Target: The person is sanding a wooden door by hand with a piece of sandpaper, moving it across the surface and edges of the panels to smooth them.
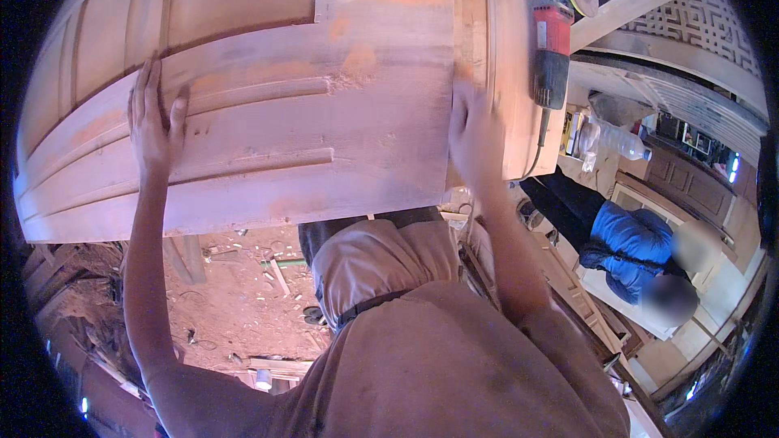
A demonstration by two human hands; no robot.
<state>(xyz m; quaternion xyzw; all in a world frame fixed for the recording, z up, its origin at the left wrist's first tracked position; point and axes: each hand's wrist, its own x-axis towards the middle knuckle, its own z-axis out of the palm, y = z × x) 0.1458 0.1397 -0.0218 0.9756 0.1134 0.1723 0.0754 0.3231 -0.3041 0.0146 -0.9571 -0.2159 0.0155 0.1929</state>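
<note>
A large pale wooden door panel point(389, 130) lies in front of me, with long grooves and orange filler-like patches on its surface. My left hand point(156, 126) rests flat on its left part, fingers stretched forward beside a groove and thumb apart. At the panel's right end is my right hand point(473, 134), close to the seam with a lighter strip of wood point(471, 16). Motion blurs its fingers, so I cannot make out whether they hold anything. A red and black angle grinder point(553, 45) with a round disc lies to the right of that hand.
The grinder's cord point(541, 142) hangs toward the board's near edge. A plastic bottle point(623, 143) and a patterned lattice panel point(698, 20) are on the right. Farther right, a person in a blue jacket point(629, 243) bends over woodwork. Wood scraps litter the floor point(235, 292) below.
</note>
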